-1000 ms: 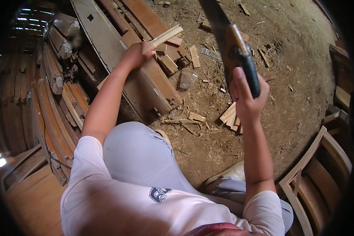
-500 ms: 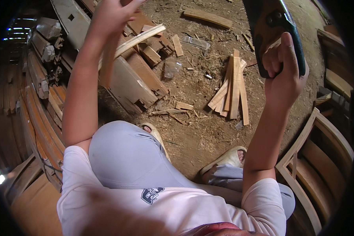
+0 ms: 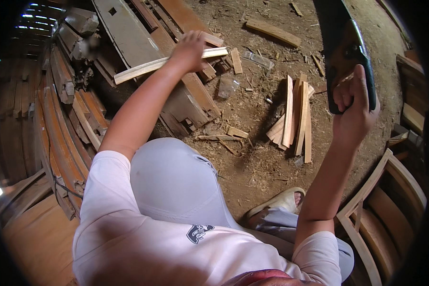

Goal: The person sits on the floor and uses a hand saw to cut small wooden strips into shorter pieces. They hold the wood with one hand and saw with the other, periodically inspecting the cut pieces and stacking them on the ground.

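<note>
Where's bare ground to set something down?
Best: brown dirt floor between the dark-bladed handsaw in the right hand and brown timber at far right. Tighter, shavings-strewn: between fanned pale wooden strips and the cream open-toed sandal. Crowded: left, where a long pale wooden stick crosses grey-brown boards, left hand over it.

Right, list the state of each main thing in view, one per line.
Right hand: closed around the saw
Saw: raised, blade pointing forward
Left hand: over the pale strip, grip unclear
Pale strip: crosswise over the boards
Boards: lying side by side
Loose strips: piled on the ground
</note>
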### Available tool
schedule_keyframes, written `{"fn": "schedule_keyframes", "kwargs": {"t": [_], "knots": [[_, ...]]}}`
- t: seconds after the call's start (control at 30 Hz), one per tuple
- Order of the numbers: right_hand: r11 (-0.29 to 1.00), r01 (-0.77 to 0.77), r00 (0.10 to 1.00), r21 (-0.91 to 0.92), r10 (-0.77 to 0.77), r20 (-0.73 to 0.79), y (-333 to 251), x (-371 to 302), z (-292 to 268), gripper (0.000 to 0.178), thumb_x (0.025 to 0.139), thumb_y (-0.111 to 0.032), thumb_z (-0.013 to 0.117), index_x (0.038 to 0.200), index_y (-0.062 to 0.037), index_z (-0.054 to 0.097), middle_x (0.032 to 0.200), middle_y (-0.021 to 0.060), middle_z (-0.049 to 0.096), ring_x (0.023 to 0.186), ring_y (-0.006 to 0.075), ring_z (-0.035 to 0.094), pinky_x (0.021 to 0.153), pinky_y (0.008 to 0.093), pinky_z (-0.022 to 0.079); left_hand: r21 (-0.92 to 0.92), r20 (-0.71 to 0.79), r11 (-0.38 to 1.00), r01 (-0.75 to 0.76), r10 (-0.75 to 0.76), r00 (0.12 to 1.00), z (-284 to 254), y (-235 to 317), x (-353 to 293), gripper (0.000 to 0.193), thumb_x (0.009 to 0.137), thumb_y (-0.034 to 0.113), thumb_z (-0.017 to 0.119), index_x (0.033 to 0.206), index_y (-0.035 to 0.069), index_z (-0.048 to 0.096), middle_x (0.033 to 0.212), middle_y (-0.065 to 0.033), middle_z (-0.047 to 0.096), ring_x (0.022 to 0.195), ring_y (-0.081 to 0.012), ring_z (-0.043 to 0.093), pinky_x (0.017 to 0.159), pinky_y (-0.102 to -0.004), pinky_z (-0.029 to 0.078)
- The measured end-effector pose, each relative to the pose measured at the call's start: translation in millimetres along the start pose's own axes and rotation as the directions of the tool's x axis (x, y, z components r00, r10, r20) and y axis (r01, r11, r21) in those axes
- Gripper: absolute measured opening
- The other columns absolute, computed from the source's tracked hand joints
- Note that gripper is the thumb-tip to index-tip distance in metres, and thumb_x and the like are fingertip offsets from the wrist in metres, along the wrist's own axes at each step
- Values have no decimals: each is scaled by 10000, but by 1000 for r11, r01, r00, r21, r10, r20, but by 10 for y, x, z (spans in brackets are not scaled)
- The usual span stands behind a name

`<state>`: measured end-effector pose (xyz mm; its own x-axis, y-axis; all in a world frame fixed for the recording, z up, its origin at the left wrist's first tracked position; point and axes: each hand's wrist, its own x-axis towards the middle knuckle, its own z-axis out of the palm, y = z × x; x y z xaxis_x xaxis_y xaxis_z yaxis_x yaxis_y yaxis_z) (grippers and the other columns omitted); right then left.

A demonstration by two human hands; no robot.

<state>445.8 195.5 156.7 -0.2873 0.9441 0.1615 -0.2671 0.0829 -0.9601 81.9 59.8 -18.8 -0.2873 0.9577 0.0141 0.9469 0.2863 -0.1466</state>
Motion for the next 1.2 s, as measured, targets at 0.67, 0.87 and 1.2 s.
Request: {"fn": "schedule_keyframes", "kwargs": {"t": [0.67, 0.87, 1.2], "knots": [[943, -119, 818, -310, 270, 507, 1251, -855, 861, 442, 935, -446, 755, 762, -47, 674, 556, -26, 549, 467, 82, 512, 437, 263, 374, -256, 54, 914, 315, -312, 948, -173, -763, -462, 427, 812, 245, 718, 1138, -25, 660, 1356, -251, 606, 1337, -411, 506, 1195, -507, 352], [931, 69, 794, -357, 165, 585, 1325, -966, 1033, 381, 921, -329, 772, 721, -28, 652, 510, 18, 474, 458, 111, 467, 473, 292, 367, -313, 43, 903, 294, -295, 954, 99, -877, -452, 435, 814, 257, 702, 1183, 31, 652, 1266, -218, 643, 1209, -414, 577, 1118, -484, 414], [915, 55, 815, -400, 190, 548, 1365, -900, 988, 370, 920, -319, 777, 733, -19, 667, 517, 4, 510, 464, 85, 475, 468, 279, 364, -278, -3, 941, 193, -202, 979, 282, -921, -484, 241, 1004, 292, 507, 1093, 125, 657, 726, -132, 694, 900, -355, 701, 1221, -609, 194]]}}
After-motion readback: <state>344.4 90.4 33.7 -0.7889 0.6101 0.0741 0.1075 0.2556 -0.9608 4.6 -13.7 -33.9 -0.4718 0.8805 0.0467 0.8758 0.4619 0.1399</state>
